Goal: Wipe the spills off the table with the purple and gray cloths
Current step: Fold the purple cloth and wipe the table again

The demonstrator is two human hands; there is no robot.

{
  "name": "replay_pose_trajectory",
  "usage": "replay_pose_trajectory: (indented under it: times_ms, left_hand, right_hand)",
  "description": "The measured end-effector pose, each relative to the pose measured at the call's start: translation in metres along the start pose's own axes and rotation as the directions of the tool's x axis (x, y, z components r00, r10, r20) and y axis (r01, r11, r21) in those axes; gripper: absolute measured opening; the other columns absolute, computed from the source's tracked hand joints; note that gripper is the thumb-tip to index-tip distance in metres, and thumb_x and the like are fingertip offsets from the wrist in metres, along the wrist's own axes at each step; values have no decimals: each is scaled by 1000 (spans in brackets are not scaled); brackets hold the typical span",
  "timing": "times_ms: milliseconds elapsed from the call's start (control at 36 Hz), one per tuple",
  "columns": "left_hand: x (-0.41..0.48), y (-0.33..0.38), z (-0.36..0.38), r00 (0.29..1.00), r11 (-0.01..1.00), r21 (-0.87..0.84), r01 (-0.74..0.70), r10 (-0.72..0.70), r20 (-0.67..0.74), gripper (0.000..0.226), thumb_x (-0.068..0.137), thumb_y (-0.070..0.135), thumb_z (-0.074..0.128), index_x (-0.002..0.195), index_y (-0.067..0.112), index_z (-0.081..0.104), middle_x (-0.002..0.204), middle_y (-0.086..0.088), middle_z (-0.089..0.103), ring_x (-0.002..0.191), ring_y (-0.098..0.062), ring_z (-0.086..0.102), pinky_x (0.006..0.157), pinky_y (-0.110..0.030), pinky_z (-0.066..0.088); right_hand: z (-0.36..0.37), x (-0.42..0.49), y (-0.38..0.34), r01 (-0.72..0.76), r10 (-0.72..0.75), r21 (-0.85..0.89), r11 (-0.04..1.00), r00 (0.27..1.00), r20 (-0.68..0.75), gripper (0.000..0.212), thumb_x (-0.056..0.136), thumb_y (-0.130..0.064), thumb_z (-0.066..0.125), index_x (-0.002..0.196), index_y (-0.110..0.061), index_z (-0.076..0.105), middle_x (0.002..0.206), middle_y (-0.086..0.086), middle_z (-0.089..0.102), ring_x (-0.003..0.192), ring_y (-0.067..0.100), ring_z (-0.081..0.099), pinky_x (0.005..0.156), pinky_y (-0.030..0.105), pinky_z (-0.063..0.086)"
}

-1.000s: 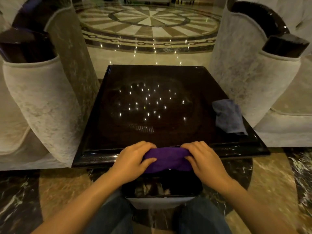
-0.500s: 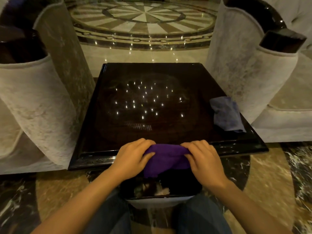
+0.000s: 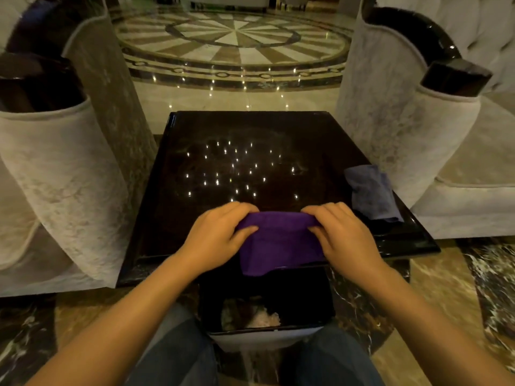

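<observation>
A purple cloth (image 3: pixel 278 243) hangs spread between my two hands above the near edge of the glossy black table (image 3: pixel 172 218). My left hand (image 3: pixel 217 238) pinches its top left corner and my right hand (image 3: pixel 342 235) pinches its top right corner. The cloth's lower edge droops past the table's front rim. A crumpled gray cloth (image 3: pixel 370 193) lies on the table near its right edge, apart from both hands. Ceiling lights reflect as bright dots on the tabletop; I cannot make out any spill.
A dark waste bin (image 3: pixel 267 310) with crumpled paper inside stands between my knees, just under the cloth. Pale upholstered armchairs flank the table, one on the left (image 3: pixel 61 174) and one on the right (image 3: pixel 404 129). Patterned marble floor (image 3: pixel 237 43) lies beyond.
Both hands have lifted and moved forward over the table's front edge. The purple cloth, bunched a second ago, has unfolded and hangs open between them.
</observation>
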State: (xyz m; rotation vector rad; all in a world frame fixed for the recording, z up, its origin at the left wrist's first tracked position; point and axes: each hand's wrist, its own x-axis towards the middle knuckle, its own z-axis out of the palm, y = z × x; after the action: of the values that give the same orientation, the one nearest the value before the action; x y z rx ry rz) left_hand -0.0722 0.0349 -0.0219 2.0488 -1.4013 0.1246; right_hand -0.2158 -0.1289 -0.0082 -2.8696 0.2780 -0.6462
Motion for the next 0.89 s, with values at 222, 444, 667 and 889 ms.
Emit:
replay_pose_trajectory:
  times_ms: [222,444,667,889]
  left_hand:
    - [61,6,-49,973,991,92,-99,115,-200,25,81,18,63,104,8,57,98,-11,65,88,-28,61,75,-39,49]
    - [49,-21,-10,993,992,-62,113,-112,24,25,74,11,71,98,7,66,94,-8,61,90,-22,57,82,-33,44]
    - [41,-51,21,893,837,-320,444,-384,235,18,76,15,70,92,21,64,86,4,65,79,-8,60,70,-17,46]
    - [58,-61,42,820,861,-38,507,-469,329,34,84,29,61,115,17,54,113,-7,59,101,-22,57,87,-38,51]
  right_hand:
    - [-42,59,4,63,-63,-7,998,973,-224,27,81,-1,61,108,1,59,98,21,65,90,38,56,74,45,47]
    - [-1,50,26,-72,60,67,995,984,169,26,85,-13,59,111,-10,57,109,13,62,102,28,52,88,43,43]
    - [25,48,40,-262,134,298,918,911,391,21,90,-18,52,109,-21,46,102,3,60,92,21,59,78,39,51]
    - [53,60,48,-161,151,-23,987,857,493,25,95,-25,41,118,-16,47,126,9,50,111,25,47,92,40,43]
